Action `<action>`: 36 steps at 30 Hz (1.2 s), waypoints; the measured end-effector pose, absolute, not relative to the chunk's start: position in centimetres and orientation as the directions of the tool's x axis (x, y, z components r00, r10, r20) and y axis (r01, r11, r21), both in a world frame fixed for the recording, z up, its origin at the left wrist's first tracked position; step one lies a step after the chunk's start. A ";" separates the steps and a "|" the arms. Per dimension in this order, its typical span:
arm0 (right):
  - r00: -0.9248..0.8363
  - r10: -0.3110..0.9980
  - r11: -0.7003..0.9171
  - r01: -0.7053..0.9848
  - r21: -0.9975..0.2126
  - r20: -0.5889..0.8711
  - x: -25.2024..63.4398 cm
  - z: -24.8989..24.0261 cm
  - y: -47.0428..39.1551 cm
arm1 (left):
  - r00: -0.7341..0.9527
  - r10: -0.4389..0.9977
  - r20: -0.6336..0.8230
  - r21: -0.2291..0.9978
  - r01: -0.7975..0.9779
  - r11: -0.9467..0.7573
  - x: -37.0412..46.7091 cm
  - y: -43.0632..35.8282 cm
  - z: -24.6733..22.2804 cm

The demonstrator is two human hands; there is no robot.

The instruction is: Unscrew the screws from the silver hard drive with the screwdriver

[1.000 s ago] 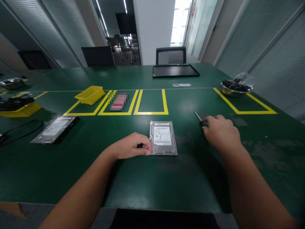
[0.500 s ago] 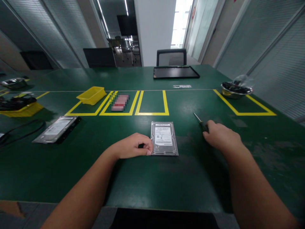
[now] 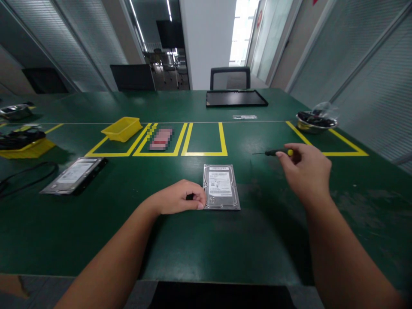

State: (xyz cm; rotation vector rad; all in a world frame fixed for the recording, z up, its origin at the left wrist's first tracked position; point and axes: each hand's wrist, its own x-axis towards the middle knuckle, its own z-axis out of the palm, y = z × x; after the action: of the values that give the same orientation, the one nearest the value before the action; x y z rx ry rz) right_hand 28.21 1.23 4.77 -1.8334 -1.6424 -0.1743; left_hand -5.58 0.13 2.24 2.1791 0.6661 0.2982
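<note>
- The green tabletop (image 3: 180, 249) is the biggest thing, and all the other things here are on it or over it.
- A flat black panel (image 3: 237, 98) lies near the far edge.
- Yellow tape (image 3: 206, 153) makes box shapes on the green, some on the left and in the middle, and one on the right.
- A yellow tray (image 3: 27, 149) at the far left is heaped with dark things.
- A shiny bowl (image 3: 313, 128) on the right holds dark things and a clear bag.
- The right hand (image 3: 305, 171) has the end of a screwdriver pinched between its thumb and fingers.
- The left hand (image 3: 180, 196) has bent fingers, and its tips touch the near left corner of a hard drive. You cannot tell if they pinch it.
- A small yellow tray (image 3: 122, 135) sits in the left tape box.
- The hard drive (image 3: 222, 184) lies flat in the middle, label up, between the two hands.
- Another hard drive (image 3: 73, 175) lies on the left, label up too.
- A pinkish thing (image 3: 161, 139), too blurry to name, lies in the next tape box.
- The screwdriver (image 3: 273, 152) is over the green, its thin metal tip pointing left.
</note>
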 end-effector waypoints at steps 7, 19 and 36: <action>0.257 0.765 0.446 0.450 -0.774 0.590 24.7 6.7 0.0 | 0.831 0.555 -0.030 0.792 0.359 -0.494 -5.7 0.3 2.2; -0.231 0.646 0.701 0.557 -0.445 0.728 19.3 14.8 -3.4 | 0.836 0.549 -0.018 0.806 0.337 -0.487 -5.9 0.6 1.9; -0.660 0.501 0.864 0.349 -0.362 0.560 16.9 11.8 -1.7 | 0.821 0.571 -0.003 0.819 0.330 -0.469 -6.1 0.7 1.7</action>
State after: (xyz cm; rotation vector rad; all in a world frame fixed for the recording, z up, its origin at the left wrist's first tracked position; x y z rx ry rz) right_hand 16.94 -1.72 11.75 -0.6123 -2.3546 0.2916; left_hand -6.09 0.71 1.67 2.1005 0.6610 0.3404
